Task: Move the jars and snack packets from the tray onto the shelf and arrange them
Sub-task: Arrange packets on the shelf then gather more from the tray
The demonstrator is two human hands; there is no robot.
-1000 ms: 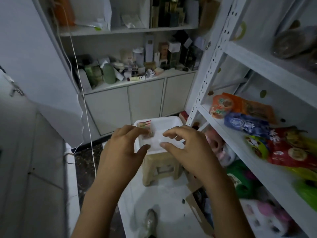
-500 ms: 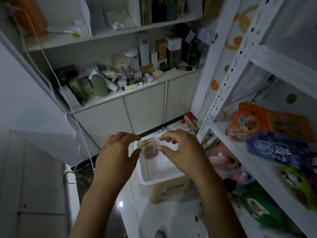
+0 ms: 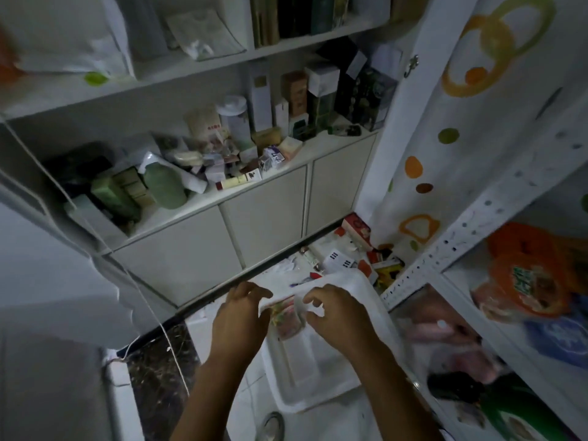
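A small clear snack packet is pinched at 9 o'clock by the left hand and at 3 o'clock by the right hand. A white rectangular plastic tray is seen beneath.

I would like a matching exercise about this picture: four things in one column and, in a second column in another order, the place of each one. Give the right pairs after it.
Things
1. small snack packet
2. white tray
3. orange packet
4. green bottle

Places
A. on the cabinet counter at the back
B. under the two hands
C. on the metal shelf at the right
D. between the left hand and the right hand

Pairs: 1-D, 2-B, 3-C, 4-A
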